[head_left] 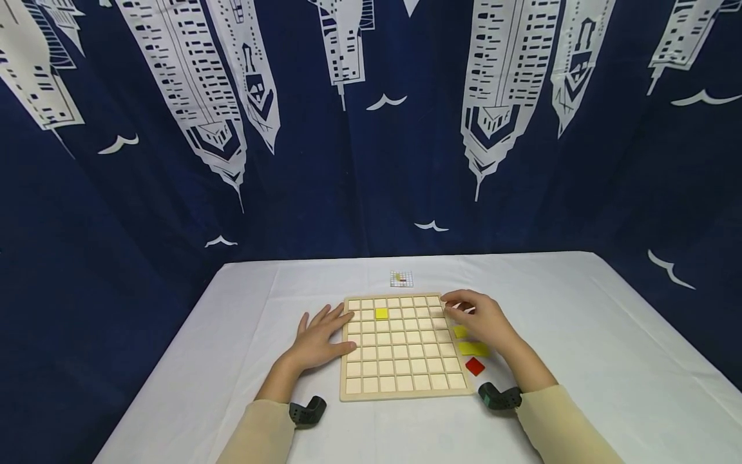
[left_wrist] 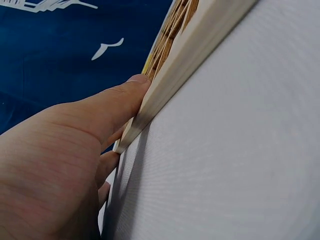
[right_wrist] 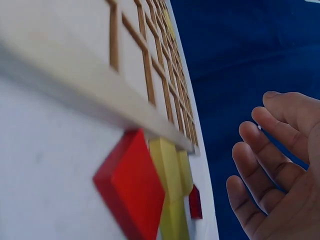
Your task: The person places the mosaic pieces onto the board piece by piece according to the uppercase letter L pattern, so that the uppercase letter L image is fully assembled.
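Note:
A pale wooden grid board [head_left: 406, 397] lies on the table, with a yellow square tile [head_left: 381, 314] in one of its upper-left cells. My left hand [head_left: 321, 341] rests on the board's left edge, fingers spread; the thumb [left_wrist: 117, 105] lies against the rim in the left wrist view. Over the far right edge, my right hand [head_left: 484, 316] hovers with loosely bent fingers, and nothing shows between them in the right wrist view. Close below it lie yellow pieces [head_left: 473, 348] and a red square block [head_left: 475, 367]. A second red piece [right_wrist: 195, 202] shows behind the yellow ones in the right wrist view.
Behind the board is a small printed card [head_left: 401, 279] with a coloured grid pattern. The table wears a white cloth [head_left: 580, 322]. A dark blue curtain [head_left: 371, 161] with white building prints hangs at the back and sides.

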A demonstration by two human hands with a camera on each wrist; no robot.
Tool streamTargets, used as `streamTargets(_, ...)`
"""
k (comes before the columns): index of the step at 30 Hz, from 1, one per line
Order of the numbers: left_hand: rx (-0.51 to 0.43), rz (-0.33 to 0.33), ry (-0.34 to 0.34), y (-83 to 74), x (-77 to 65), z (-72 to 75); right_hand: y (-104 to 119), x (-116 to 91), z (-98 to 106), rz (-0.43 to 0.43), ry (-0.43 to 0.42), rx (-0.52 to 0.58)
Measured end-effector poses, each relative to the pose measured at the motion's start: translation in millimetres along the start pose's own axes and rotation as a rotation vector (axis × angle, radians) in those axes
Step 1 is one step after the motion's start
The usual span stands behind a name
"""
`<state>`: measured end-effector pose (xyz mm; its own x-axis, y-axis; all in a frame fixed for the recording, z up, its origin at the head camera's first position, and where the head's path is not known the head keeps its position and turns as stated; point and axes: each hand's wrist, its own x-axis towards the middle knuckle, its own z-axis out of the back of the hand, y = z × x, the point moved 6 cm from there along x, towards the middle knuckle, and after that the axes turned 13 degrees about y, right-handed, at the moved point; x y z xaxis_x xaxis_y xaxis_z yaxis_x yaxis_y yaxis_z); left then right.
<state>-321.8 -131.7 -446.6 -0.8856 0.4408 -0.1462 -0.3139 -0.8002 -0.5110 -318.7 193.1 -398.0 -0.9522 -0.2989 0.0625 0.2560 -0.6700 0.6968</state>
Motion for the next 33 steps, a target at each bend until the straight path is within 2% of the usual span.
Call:
streamTargets(6, 0.003, 0.000, -0.002, -0.9, 0.6, -0.1, -10.4, -5.0, 8.2, -0.039, 0.003, -0.031)
streamTargets(11, -0.004, 0.012, -0.009, -0.1, 1.9, -0.5, -21.8, -7.1, 12.2, -0.072, 0.053, -0.071)
streamTargets(20, -0.015, 0.024, -0.011, 0.5, 1.9, -1.0, -40.7, -10.0, 2.8, -0.064, 0.155, -0.058)
streamTargets(33, -0.008, 0.016, -0.012, 0.0, 1.6, -1.2, -43.5, -10.0, -0.5, -0.037, 0.120, -0.100)
